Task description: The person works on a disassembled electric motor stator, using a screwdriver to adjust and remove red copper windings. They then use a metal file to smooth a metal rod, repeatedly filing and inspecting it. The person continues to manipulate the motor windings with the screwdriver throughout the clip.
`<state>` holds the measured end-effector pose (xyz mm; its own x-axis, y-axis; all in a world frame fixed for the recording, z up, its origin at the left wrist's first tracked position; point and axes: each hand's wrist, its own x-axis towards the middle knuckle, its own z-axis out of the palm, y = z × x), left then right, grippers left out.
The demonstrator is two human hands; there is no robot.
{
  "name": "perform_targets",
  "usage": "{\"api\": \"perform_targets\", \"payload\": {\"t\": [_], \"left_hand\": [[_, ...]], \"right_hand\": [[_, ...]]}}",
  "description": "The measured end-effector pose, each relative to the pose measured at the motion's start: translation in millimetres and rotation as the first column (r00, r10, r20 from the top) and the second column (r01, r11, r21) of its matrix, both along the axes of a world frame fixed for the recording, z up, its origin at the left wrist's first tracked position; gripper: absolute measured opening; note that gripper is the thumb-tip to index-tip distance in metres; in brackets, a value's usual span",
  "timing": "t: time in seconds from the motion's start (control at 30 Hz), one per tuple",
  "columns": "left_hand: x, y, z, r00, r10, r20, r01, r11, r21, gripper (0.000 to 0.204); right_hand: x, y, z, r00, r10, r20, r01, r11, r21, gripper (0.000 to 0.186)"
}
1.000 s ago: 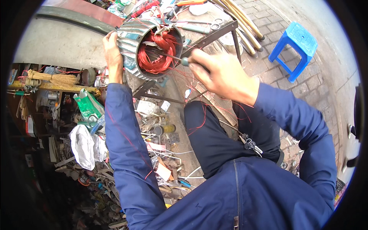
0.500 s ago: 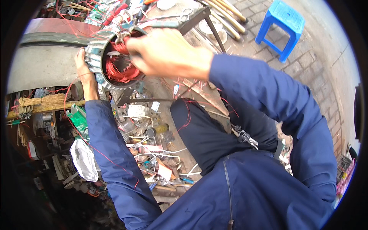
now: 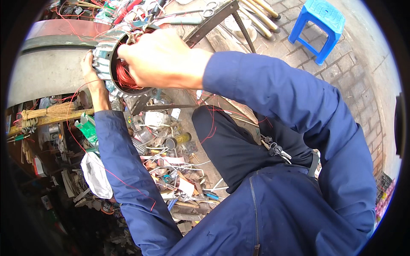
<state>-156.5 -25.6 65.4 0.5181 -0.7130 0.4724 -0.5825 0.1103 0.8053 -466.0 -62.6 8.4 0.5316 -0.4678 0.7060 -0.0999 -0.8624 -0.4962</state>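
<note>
A finned metal motor housing (image 3: 101, 64) lies on its side at the upper left, its round mouth turned toward me. Loops of red winding wire (image 3: 124, 77) fill its inside, with pale bound wire at the upper rim. My left hand (image 3: 91, 73) is wrapped against the housing's left side and grips it. At the mouth, my right hand (image 3: 164, 59) is closed with its fingertips inside, against the windings; whatever they pinch is hidden behind the hand. A thin loose red wire (image 3: 69, 123) trails from the housing down across my left sleeve.
Behind the housing lie scissors (image 3: 208, 11) and other tools, near a metal frame bar (image 3: 213, 22). Wire scraps and litter (image 3: 183, 185) cover the ground below. A blue plastic stool (image 3: 320, 23) stands at the upper right, near wooden poles (image 3: 258, 19). Keys (image 3: 276, 150) hang at my waist.
My right hand has moved left and deeper over the housing's mouth, covering more of the windings. The left hand keeps its hold, and the housing has shifted slightly left.
</note>
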Motion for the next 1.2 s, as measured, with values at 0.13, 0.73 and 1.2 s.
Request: {"api": "perform_targets", "payload": {"t": [0.13, 0.73, 1.2], "left_hand": [[-3, 1, 0, 1.0, 0.027, 0.007, -0.027, 1.0, 0.004, 0.044], [-9, -3, -2, 0.993, 0.072, 0.098, -0.072, 0.997, -0.006, 0.048], [-14, -1, -2, 0.983, 0.105, 0.149, -0.108, 0.994, 0.017, 0.055]], "right_hand": [[-6, 6, -18, 1.0, 0.007, 0.012, -0.007, 0.998, -0.056, 0.021], [-96, 32, -19, 0.998, 0.061, -0.002, -0.06, 0.993, 0.106, 0.014], [-232, 36, 75, 0.996, -0.002, 0.09, -0.022, 0.964, 0.266, 0.031]]}}
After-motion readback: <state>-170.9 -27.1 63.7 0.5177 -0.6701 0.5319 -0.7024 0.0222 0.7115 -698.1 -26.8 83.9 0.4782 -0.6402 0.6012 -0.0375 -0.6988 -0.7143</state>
